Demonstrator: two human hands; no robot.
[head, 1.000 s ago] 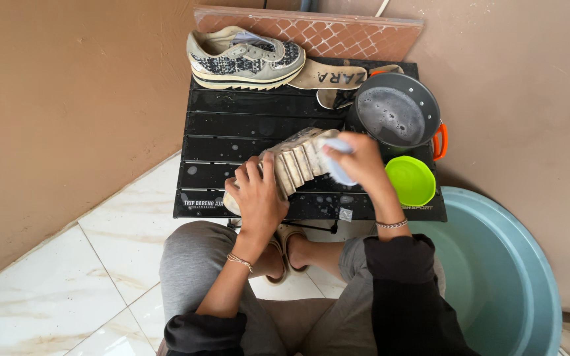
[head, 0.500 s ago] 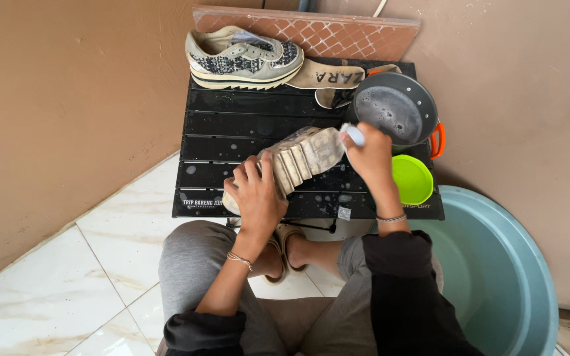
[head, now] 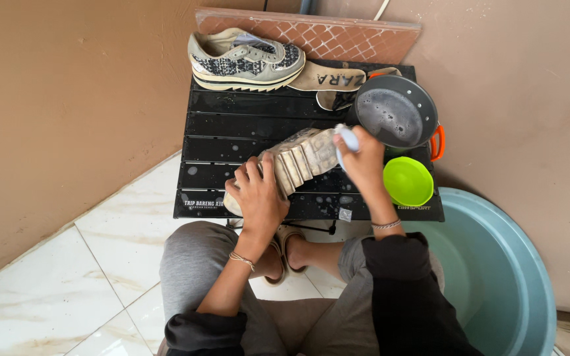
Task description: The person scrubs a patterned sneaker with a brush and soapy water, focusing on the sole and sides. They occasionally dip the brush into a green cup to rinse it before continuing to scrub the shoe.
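The left hand [head: 258,198] lies flat with fingers spread over the near end of a shoe [head: 291,165] turned sole-up, pressing it onto the black slatted table [head: 232,132]. The right hand [head: 363,165] is closed around a pale blue brush [head: 346,140] whose end pokes out above the knuckles, right at the far end of the ridged, cream-coloured sole; the bristles are hidden by the hand, so whether they touch the sole cannot be told for sure. The shoe lies slantwise across the middle of the table, its near end at the left by the table's front edge, its far end pointing toward the right.

Just to the right of the right hand sits a lime green bowl [head: 408,181] on the table's near right corner. Beyond it, touching or nearly so, stands a dark grey pan [head: 396,115] with orange handles and what looks like foamy water inside. At the far edge of the table rests a second shoe [head: 245,60], upright, grey and patterned with a thick pale sole, and beside it on the right a beige insole [head: 334,80]. A reddish patterned tile [head: 311,33] leans behind them against the wall.

On the floor at the near right is a large blue-grey basin [head: 509,290]. The person sits low, knees under the table's front edge, over white marble-look floor tiles [head: 67,296].
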